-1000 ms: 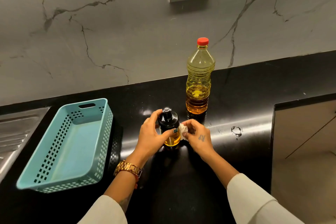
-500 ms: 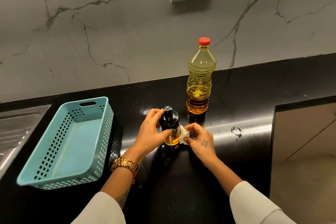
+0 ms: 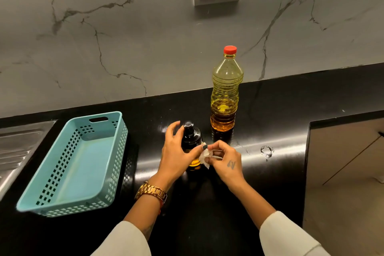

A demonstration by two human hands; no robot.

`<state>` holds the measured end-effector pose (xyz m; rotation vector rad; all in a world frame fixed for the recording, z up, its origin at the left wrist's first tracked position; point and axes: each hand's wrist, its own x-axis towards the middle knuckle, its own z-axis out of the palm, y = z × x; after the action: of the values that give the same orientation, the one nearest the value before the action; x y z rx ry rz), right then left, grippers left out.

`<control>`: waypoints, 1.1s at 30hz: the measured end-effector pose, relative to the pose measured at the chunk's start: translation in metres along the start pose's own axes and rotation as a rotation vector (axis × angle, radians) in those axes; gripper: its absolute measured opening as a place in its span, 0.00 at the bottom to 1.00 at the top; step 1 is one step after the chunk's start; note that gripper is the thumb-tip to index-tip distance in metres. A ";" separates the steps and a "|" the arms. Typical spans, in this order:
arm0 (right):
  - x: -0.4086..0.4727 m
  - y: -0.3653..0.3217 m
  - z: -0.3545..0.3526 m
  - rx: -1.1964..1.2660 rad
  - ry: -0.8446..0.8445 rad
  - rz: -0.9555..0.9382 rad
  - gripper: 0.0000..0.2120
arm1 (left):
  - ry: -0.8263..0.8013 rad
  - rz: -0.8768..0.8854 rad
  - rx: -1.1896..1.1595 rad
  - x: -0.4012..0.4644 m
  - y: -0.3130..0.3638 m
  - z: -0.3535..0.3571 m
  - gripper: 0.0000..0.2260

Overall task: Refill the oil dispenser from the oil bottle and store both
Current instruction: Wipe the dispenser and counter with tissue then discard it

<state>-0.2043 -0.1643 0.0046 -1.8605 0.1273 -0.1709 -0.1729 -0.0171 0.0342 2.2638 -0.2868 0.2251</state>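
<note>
The small oil dispenser (image 3: pixel 191 138) with its black pump top stands upright on the black counter (image 3: pixel 270 127), amber oil showing low in its glass. My left hand (image 3: pixel 176 156) wraps around its left side, thumb across the front. My right hand (image 3: pixel 225 162) pinches a small white tissue (image 3: pixel 205 156) against the dispenser's right side. Behind and to the right, the tall plastic oil bottle (image 3: pixel 226 89) stands upright with its red cap on, about a third full of oil.
A light blue perforated basket (image 3: pixel 52 183) lies on the counter at the left, beside a steel sink drainboard (image 3: pixel 18 147). A small wet spot (image 3: pixel 266 150) marks the counter at the right. The counter drops off at the right to a floor area (image 3: pixel 345 172).
My right hand has slid slightly lower and to the right with the tissue along the dispenser's side. My left hand keeps its hold. The bottle and basket have not moved.
</note>
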 end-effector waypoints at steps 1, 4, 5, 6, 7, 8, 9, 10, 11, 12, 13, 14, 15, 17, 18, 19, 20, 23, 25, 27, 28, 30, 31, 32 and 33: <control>0.000 0.004 0.002 -0.024 0.000 0.024 0.14 | 0.037 -0.002 0.003 0.000 0.001 0.001 0.28; 0.011 0.010 0.004 -0.094 -0.005 0.050 0.12 | 0.057 -0.017 0.022 0.001 0.001 -0.001 0.24; 0.016 0.008 0.004 -0.114 -0.009 0.042 0.11 | 0.058 -0.019 0.029 0.002 0.000 -0.001 0.23; 0.021 0.006 0.004 -0.121 -0.011 0.031 0.11 | 0.063 -0.016 0.034 0.003 -0.001 -0.001 0.23; 0.026 0.003 0.003 -0.114 -0.010 0.021 0.10 | 0.069 -0.011 0.032 0.003 -0.001 -0.001 0.23; 0.031 -0.001 0.003 -0.097 -0.006 0.013 0.10 | 0.067 -0.007 0.023 0.003 -0.001 -0.001 0.25; 0.036 -0.004 0.003 -0.073 0.003 0.002 0.11 | 0.060 0.000 0.010 0.003 -0.002 0.000 0.28; 0.039 -0.006 0.002 -0.051 0.014 -0.011 0.11 | 0.050 -0.003 -0.005 0.003 -0.004 0.000 0.31; 0.040 -0.009 0.002 -0.036 0.030 -0.026 0.12 | 0.037 -0.022 -0.021 0.003 -0.005 -0.001 0.34; 0.037 -0.011 0.001 -0.028 0.046 -0.036 0.14 | 0.021 -0.052 -0.036 0.002 -0.005 -0.002 0.36; 0.033 -0.013 0.000 -0.018 0.057 -0.045 0.15 | 0.003 -0.076 -0.046 0.002 -0.005 -0.003 0.36; 0.026 -0.014 -0.002 -0.003 0.058 -0.050 0.15 | -0.017 -0.084 -0.049 0.002 -0.005 -0.003 0.34; 0.018 -0.013 -0.002 0.008 0.048 -0.052 0.16 | -0.038 -0.085 -0.048 0.001 -0.005 -0.004 0.32; 0.003 -0.007 -0.002 0.013 0.021 -0.054 0.16 | -0.077 -0.091 -0.050 0.000 -0.004 -0.005 0.30; -0.002 -0.003 -0.001 -0.001 0.010 -0.042 0.15 | -0.093 -0.091 -0.059 0.000 -0.005 -0.005 0.30; -0.004 0.002 0.000 -0.024 0.003 -0.022 0.15 | -0.104 -0.091 -0.067 -0.001 -0.006 -0.004 0.30; -0.003 0.005 0.001 -0.047 0.001 0.002 0.15 | -0.103 -0.087 -0.071 -0.001 -0.006 -0.004 0.31; 0.014 0.008 0.004 -0.093 -0.018 0.036 0.13 | -0.023 -0.081 -0.059 -0.002 -0.006 -0.001 0.33; 0.029 0.005 0.006 -0.105 -0.025 0.039 0.14 | 0.036 -0.090 -0.034 -0.002 -0.005 -0.001 0.33; 0.039 -0.002 0.006 -0.081 -0.023 0.031 0.15 | 0.048 -0.073 -0.011 -0.002 -0.004 -0.002 0.32; 0.042 -0.006 0.006 -0.063 -0.018 0.015 0.15 | 0.045 -0.056 0.000 -0.001 -0.004 -0.003 0.31; 0.039 -0.014 0.004 -0.018 0.011 -0.036 0.15 | 0.033 -0.025 0.005 0.000 -0.007 -0.004 0.31; 0.034 -0.017 0.002 0.003 0.026 -0.060 0.14 | 0.025 -0.024 -0.011 -0.001 -0.008 -0.005 0.32; 0.027 -0.017 0.001 0.021 0.034 -0.078 0.14 | 0.013 -0.034 -0.035 -0.001 -0.009 -0.005 0.34; 0.021 -0.015 0.000 0.032 0.035 -0.094 0.14 | -0.003 -0.043 -0.059 -0.002 -0.009 -0.006 0.34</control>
<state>-0.1841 -0.1636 0.0201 -1.8333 0.0607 -0.2696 -0.1729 -0.0064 0.0309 2.2093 -0.2427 0.1879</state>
